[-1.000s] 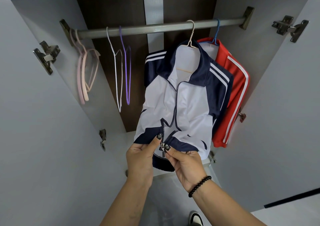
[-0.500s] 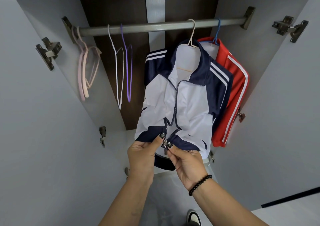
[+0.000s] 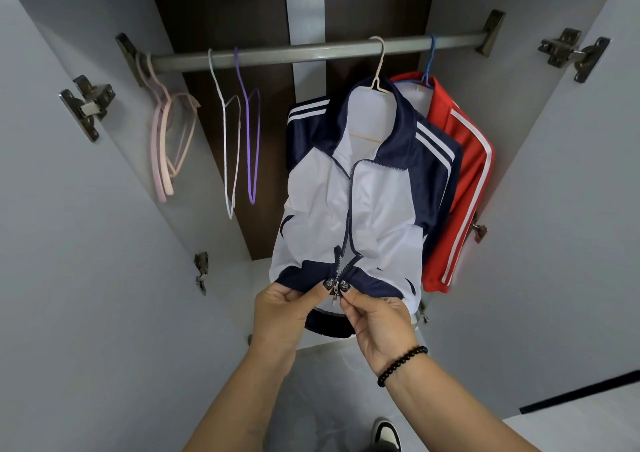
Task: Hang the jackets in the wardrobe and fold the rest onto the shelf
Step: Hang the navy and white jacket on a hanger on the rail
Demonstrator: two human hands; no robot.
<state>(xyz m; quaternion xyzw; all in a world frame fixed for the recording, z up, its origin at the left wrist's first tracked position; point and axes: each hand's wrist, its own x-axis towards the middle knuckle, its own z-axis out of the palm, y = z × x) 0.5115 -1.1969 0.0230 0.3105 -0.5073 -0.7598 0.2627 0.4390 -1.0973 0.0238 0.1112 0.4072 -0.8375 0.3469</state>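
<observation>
Zipping is begun at the hem of the navy-and-white jacket, hung on the rail beside the red jacket. The left hand pinches the hem; the right hand pinches the zipper pull. The hem should be kept taut and both zipper sides aligned.

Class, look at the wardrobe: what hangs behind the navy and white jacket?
A red jacket with white stripes on a blue hanger hangs behind the navy and white jacket. Only its right sleeve side and collar show; its front is covered.
</observation>
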